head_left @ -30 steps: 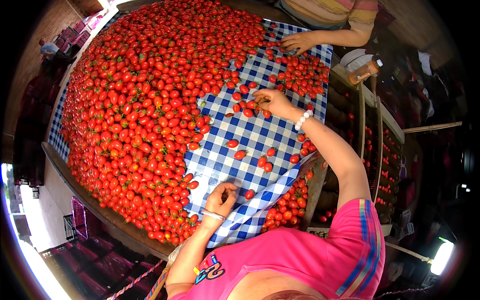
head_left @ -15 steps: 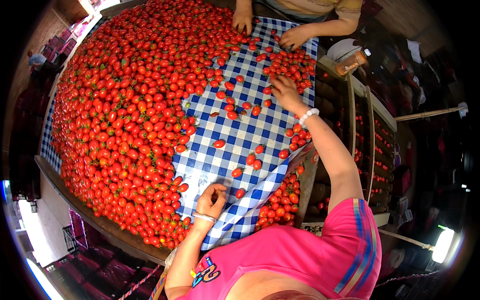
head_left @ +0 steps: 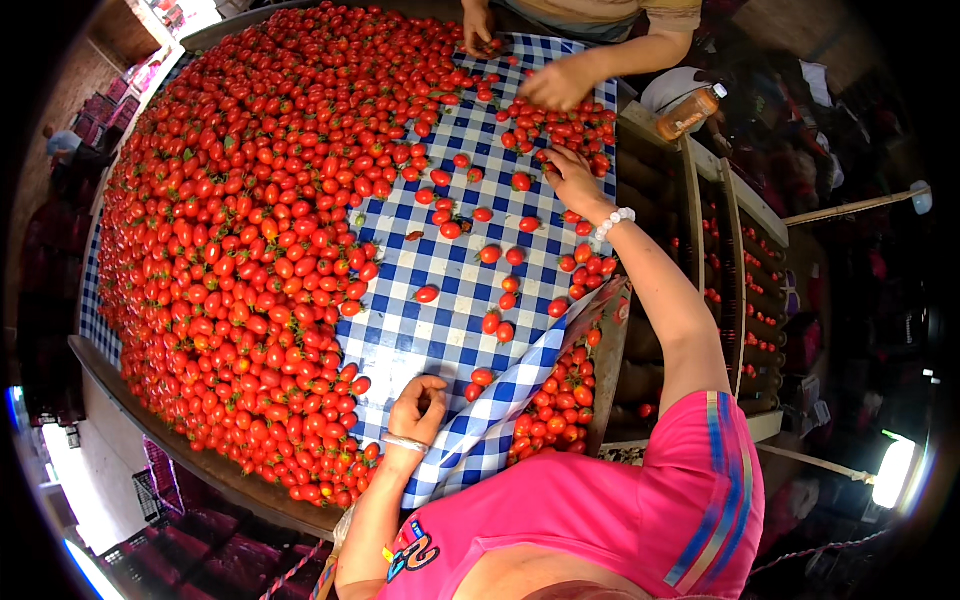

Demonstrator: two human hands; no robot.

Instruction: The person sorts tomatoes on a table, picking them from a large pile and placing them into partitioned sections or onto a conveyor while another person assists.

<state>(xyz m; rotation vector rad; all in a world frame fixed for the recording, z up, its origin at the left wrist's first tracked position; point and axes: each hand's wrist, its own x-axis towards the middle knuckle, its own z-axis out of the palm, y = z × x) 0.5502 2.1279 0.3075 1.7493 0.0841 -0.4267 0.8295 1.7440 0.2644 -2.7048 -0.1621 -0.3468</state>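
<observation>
Where piled tomatoes (head_left: 250,235) end, bare cloth (head_left: 392,328) borders left hand (head_left: 417,412).

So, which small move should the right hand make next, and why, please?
Perhaps draw the right hand gently back, its fingers parting a few pieces from the small tomato group. They already reach this group's near edge, while a co-worker's hand is at its far edge, so reaching farther might make the two hands bump.

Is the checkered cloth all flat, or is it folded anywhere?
Partly folded. The checkered cloth lies flat under the loose tomatoes, but its near edge is bunched into slanting folds beside the left hand.
</observation>
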